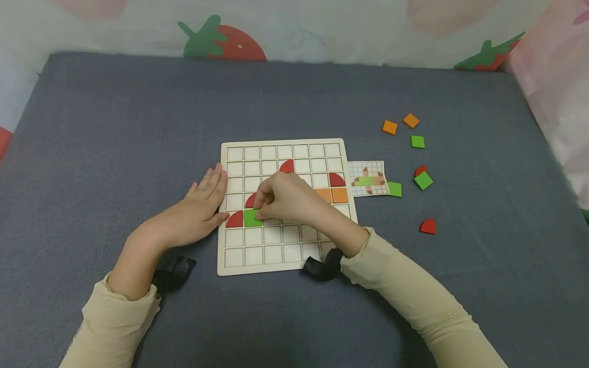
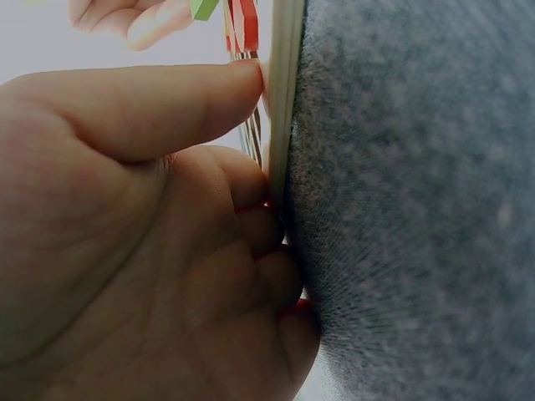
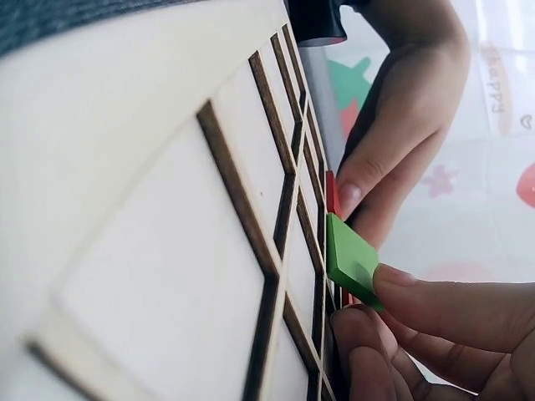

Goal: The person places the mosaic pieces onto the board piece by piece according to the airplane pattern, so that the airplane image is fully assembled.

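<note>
A wooden grid board lies on the grey cloth. My left hand rests flat at its left edge, fingers straight and thumb at the rim. With thumb and fingertips, my right hand pinches a green square tile over a cell in the board's left part. In the right wrist view that green tile is tilted, its lower edge at the grid. Just left of it a red quarter-circle tile sits in a cell; another red quarter-circle is above, partly behind my fingers.
More red quarter-circles and orange squares sit on the board's right side. A pattern card pokes out from the right edge, beside a green square. Loose orange, green and red tiles lie farther right.
</note>
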Demonstrator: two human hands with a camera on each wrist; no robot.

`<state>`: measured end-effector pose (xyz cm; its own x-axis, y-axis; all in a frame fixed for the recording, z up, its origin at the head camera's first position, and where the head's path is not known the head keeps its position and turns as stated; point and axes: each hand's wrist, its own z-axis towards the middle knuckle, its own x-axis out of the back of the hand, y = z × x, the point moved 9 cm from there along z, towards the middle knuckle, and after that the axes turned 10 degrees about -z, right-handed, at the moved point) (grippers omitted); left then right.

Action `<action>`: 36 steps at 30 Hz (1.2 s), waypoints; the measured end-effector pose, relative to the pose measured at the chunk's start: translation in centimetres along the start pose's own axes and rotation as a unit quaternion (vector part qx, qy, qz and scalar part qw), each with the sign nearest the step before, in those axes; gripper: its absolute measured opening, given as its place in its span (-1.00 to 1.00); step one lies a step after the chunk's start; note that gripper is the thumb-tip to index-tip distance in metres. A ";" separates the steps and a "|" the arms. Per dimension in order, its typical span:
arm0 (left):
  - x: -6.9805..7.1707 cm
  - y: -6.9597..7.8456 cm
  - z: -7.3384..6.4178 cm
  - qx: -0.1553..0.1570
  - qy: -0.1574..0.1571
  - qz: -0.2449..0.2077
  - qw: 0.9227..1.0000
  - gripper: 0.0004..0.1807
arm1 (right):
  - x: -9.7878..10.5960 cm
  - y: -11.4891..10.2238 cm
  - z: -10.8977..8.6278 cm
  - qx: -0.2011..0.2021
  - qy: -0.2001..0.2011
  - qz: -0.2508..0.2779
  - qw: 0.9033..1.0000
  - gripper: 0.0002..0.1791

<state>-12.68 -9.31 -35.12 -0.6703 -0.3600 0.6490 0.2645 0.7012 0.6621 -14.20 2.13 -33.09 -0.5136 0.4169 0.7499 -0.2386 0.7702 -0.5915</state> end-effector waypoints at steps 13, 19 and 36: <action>0.0 0.1 -0.1 0.003 0.001 0.000 1.000 -0.19 | 0.6 0.8 -0.5 -0.003 -0.007 0.037 0.999 -0.93; 0.1 0.2 -0.2 0.001 -0.002 -0.001 1.000 -0.20 | 1.7 3.1 -1.8 -0.025 -0.002 0.081 0.996 -0.93; 0.0 0.3 -0.2 0.004 -0.006 -0.002 1.000 -0.20 | 8.6 15.4 -10.5 -0.150 0.120 0.131 0.973 -0.74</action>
<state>-12.45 -9.23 -34.86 -0.6803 -0.3549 0.6413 0.2565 0.7043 0.6619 -13.63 22.66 -32.68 -0.3092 0.6910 0.6534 0.1438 0.7131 -0.6862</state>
